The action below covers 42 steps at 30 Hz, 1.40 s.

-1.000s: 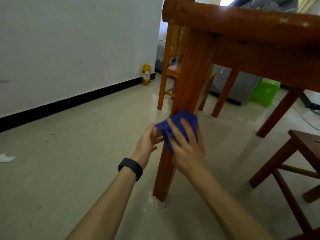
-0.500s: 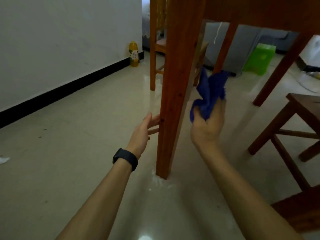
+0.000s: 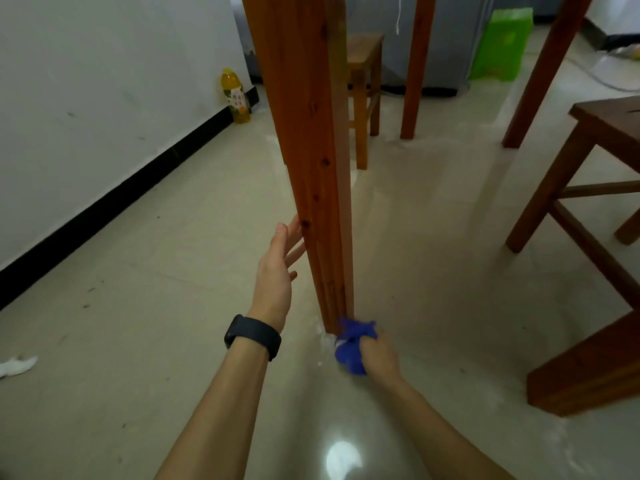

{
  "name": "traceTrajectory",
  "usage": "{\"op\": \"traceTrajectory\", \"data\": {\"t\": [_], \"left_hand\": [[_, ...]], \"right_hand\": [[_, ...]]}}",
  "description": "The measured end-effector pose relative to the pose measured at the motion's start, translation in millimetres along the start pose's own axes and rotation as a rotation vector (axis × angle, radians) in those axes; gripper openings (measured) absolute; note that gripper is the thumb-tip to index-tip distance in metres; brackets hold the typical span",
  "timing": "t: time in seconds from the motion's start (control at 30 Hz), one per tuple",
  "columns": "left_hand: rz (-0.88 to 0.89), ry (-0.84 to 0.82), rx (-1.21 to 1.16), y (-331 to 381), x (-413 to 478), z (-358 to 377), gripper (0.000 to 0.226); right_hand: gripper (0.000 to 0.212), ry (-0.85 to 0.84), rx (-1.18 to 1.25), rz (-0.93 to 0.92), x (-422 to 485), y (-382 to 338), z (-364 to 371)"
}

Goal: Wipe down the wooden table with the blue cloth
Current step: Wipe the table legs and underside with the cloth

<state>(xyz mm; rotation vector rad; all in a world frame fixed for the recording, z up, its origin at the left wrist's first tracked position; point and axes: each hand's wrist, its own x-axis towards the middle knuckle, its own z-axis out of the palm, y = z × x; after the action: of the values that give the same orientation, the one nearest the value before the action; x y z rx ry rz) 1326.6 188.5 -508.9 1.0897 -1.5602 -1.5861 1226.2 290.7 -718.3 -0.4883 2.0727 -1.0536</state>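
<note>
In the centre of the frame one thick wooden leg of the desk (image 3: pixel 311 150) runs from the top edge down to the pale glossy floor (image 3: pixel 138 306). The right hand (image 3: pixel 379 355), low and just right of centre, has its fingers curled tightly round the bunched blue cloth (image 3: pixel 349 348), which is pushed against the foot of that leg where it meets the floor. The left hand (image 3: pixel 273 271), with a dark wristband (image 3: pixel 252 336), is held flat just left of the leg at mid-height. Its fingers (image 3: pixel 294 233) are straight, spread and empty, and they reach the leg's left face, though actual contact cannot be told. A darker wooden stool (image 3: pixel 554 202) stands at the right edge. In the upper left a yellow bottle (image 3: pixel 235 97) stands by the white wall (image 3: pixel 104 81), and a green bag (image 3: pixel 502 43) sits in the upper right. A white scrap (image 3: pixel 15 365) lies on the floor at the left edge.
</note>
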Motion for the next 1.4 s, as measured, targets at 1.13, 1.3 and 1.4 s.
{"op": "traceTrajectory", "data": {"t": [1.13, 1.3, 1.4], "left_hand": [[-0.346, -0.196, 0.019, 131.2, -22.3, -36.5, 0.064], [-0.35, -0.193, 0.185, 212.8, -51.3, -63.2, 0.05], [-0.448, -0.306, 0.261, 245.2, -81.4, -84.8, 0.042]], "right_hand": [[0.026, -0.214, 1.129, 0.324, -120.9, -292.1, -63.4], [0.037, -0.192, 0.987, 0.305, -184.1, -372.2, -90.4], [0.036, -0.153, 0.742, 0.291, -228.9, -407.4, -107.7]]}}
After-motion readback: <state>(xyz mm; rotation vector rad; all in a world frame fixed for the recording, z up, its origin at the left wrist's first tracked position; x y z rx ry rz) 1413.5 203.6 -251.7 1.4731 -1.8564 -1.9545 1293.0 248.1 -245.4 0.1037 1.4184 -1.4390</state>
